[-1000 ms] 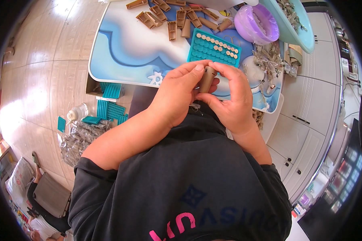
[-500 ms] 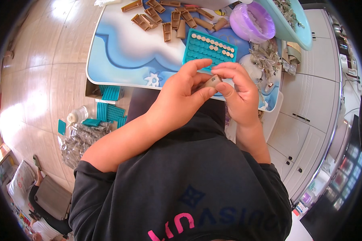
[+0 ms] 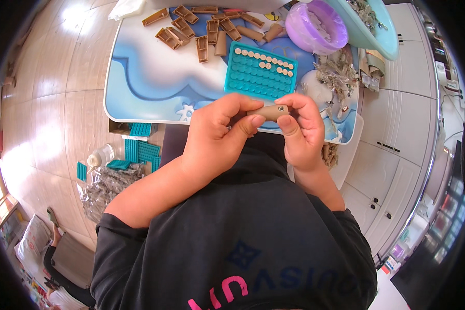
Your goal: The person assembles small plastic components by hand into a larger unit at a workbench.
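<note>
My left hand (image 3: 214,137) and my right hand (image 3: 300,130) both pinch a small tan plastic piece (image 3: 267,111), held level just above the near edge of a small blue and white table (image 3: 139,88). Just beyond the piece lies a teal tray (image 3: 260,77) with rows of round holes, some filled with small pale discs. Several more tan pieces (image 3: 201,28) are scattered at the far side of the table.
A purple bowl (image 3: 316,27) and a light teal basin (image 3: 380,28) stand at the far right, with a heap of small metal parts (image 3: 336,77) beside them. On the wooden floor to the left lie teal trays (image 3: 139,152), a small bottle (image 3: 101,155) and clear bags (image 3: 108,183). White cabinets (image 3: 398,150) stand to the right.
The tan piece has turned from upright to lying level between my fingers. Both hands have shifted a little apart, and my head view has drifted so the table sits lower in the picture.
</note>
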A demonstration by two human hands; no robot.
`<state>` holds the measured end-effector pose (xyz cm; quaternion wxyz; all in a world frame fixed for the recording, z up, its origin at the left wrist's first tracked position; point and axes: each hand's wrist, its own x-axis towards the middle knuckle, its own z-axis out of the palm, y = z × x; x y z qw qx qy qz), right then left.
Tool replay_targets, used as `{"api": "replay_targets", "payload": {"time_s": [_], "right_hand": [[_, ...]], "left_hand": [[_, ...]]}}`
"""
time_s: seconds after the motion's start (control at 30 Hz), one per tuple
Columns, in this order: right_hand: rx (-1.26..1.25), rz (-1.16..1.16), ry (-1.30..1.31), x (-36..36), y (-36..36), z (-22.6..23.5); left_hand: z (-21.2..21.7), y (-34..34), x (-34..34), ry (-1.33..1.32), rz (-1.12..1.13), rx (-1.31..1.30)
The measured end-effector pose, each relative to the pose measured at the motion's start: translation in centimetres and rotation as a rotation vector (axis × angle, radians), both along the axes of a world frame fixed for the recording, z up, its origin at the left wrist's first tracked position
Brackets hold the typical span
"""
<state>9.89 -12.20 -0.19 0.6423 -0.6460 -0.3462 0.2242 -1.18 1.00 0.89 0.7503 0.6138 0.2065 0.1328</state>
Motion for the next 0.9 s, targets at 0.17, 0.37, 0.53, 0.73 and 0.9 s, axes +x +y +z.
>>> {"api": "replay_targets", "payload": {"time_s": [0.17,0.37,0.53,0.73,0.9], "right_hand": [[-0.030,-0.024,0.136,0.4,0.1,-0.7],[-0.251,0.167,-0.200,2.9,0.8,1.0],[-0.290,-0.110,-0.482,8.1,1.7,3.9],[-0.580,-0.187,-0.855,16.9,5.7,5.5],[-1.310,0.042,-1.112,20.2,8.2,3.9]], "left_hand": [[-0.9,0.8,0.8,0.097,-0.113,-0.149],[-1.1,2.2,1.7,0.144,-0.277,-0.694],[-1.4,3.5,2.1,0.122,-0.306,-0.896],[-1.8,3.4,2.3,0.082,-0.231,-0.981],[-2.0,3.1,2.3,0.115,-0.204,-0.938]]}}
